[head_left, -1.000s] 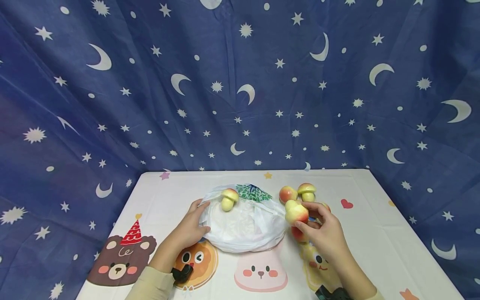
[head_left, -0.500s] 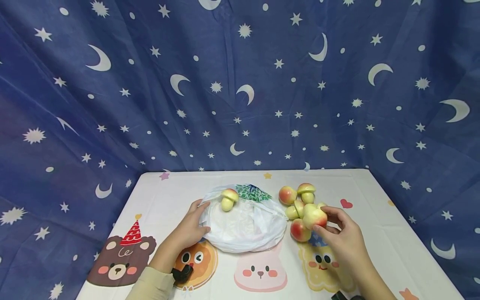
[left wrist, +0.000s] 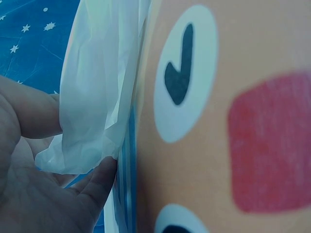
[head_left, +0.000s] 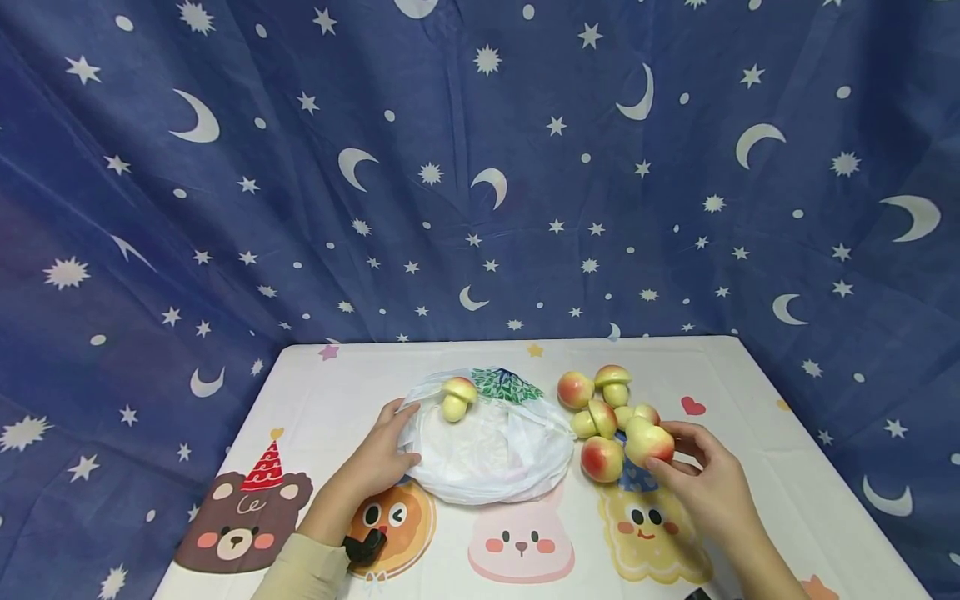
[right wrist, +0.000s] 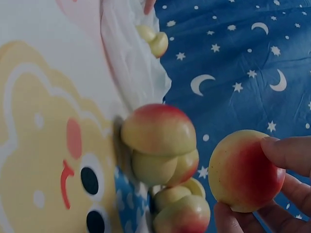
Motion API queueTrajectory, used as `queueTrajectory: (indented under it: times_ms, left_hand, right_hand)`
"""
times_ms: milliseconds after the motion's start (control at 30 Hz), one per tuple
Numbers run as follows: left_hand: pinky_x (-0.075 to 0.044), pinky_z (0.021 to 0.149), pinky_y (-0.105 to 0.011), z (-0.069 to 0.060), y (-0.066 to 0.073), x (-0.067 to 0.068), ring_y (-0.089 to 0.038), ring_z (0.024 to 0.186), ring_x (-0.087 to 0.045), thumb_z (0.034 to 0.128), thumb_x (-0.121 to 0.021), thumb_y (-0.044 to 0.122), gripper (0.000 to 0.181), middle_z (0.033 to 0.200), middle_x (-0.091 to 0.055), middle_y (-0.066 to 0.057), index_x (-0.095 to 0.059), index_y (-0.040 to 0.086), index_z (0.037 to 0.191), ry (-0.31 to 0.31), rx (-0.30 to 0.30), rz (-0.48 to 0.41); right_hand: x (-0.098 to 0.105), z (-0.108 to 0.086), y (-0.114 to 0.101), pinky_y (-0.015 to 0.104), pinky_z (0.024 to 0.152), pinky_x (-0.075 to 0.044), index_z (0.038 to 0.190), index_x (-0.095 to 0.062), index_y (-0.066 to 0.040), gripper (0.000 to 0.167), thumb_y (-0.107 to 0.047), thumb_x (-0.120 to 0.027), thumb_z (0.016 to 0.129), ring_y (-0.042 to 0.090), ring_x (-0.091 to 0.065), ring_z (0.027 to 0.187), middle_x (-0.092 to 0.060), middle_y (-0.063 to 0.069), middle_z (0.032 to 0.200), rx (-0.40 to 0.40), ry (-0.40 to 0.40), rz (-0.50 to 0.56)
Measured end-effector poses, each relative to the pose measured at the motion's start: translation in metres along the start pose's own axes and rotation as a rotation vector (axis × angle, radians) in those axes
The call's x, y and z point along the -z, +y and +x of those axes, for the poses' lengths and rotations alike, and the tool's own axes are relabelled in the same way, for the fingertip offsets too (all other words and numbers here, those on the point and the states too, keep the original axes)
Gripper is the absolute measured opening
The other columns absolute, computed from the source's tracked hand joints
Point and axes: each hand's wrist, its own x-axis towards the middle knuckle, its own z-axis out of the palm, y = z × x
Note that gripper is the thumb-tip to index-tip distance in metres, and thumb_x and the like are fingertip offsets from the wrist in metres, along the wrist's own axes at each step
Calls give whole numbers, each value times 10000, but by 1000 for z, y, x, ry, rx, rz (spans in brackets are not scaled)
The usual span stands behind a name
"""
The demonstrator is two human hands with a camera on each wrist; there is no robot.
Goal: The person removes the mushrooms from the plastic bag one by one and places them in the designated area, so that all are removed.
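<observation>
A white plastic bag [head_left: 487,475] with a green and blue print lies spread on the table. My left hand [head_left: 386,454] holds its left edge; in the left wrist view the bag's film [left wrist: 97,87] runs between finger and thumb. One toy mushroom [head_left: 456,400], yellow stem and red-yellow cap, sits on the bag. To the right, my right hand [head_left: 712,479] pinches another toy mushroom [head_left: 649,442] by its cap, its stem toward the upper left. The right wrist view shows that red-yellow cap [right wrist: 245,170] between thumb and fingers, its stem hidden.
Several more toy mushrooms [head_left: 602,460] cluster between the bag and my right hand, some touching one another. The white tablecloth [head_left: 780,492] carries printed cartoon faces. Behind the table's far edge hangs a blue curtain [head_left: 480,275] with moons and stars.
My right hand has moved right and toward me with its mushroom, away from the bag, uncovering mushrooms in the cluster. My left hand and the bag have stayed in place.
</observation>
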Motion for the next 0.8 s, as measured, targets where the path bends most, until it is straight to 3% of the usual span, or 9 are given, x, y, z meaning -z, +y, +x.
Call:
queueTrajectory:
  times_ms: [133, 233, 300, 533, 800]
  left_hand:
    - [-332, 1282, -648, 0, 0, 0, -465, 1612, -321, 924, -782, 32, 816, 1767, -224, -182, -414, 81, 1650, -2, 7, 3]
    - [-330, 1281, -651, 0, 0, 0, -468, 1609, -323, 922, -781, 27, 815, 1765, -227, -186, -415, 76, 1648, -1, 4, 3]
    - [-327, 1284, -648, 1, -1, -1, -465, 1612, -320, 924, -780, 27, 815, 1767, -224, -184, -414, 79, 1650, -1, 4, 0]
    - [-319, 1291, -643, 2, -2, -1, -456, 1619, -310, 926, -785, 35, 824, 1769, -219, -180, -405, 85, 1655, -4, 4, -5]
    - [-316, 1293, -641, 2, -3, -1, -458, 1613, -325, 916, -787, 24, 812, 1759, -240, -195, -422, 65, 1641, 4, -6, 4]
  right_hand:
    - [3, 0, 8, 111, 833, -598, 1368, -652, -49, 559, -194, -900, 889, -122, -636, 1057, -667, -183, 1193, 21, 9, -19]
    - [4, 1, 14, 101, 830, -592, 1364, -655, -38, 556, -179, -901, 885, -124, -634, 1051, -658, -221, 1175, 28, 3, -24]
    - [4, 2, 18, 99, 835, -589, 1369, -658, -42, 561, -175, -902, 882, -125, -632, 1047, -678, -157, 1203, 19, -9, -27]
    - [4, 7, 29, 89, 849, -577, 1365, -663, -68, 552, -214, -901, 889, -131, -624, 1036, -653, -200, 1205, -11, -47, -60]
    - [1, 9, 36, 80, 853, -565, 1367, -664, -79, 562, -221, -907, 880, -141, -608, 1026, -685, 80, 1319, -55, -77, -94]
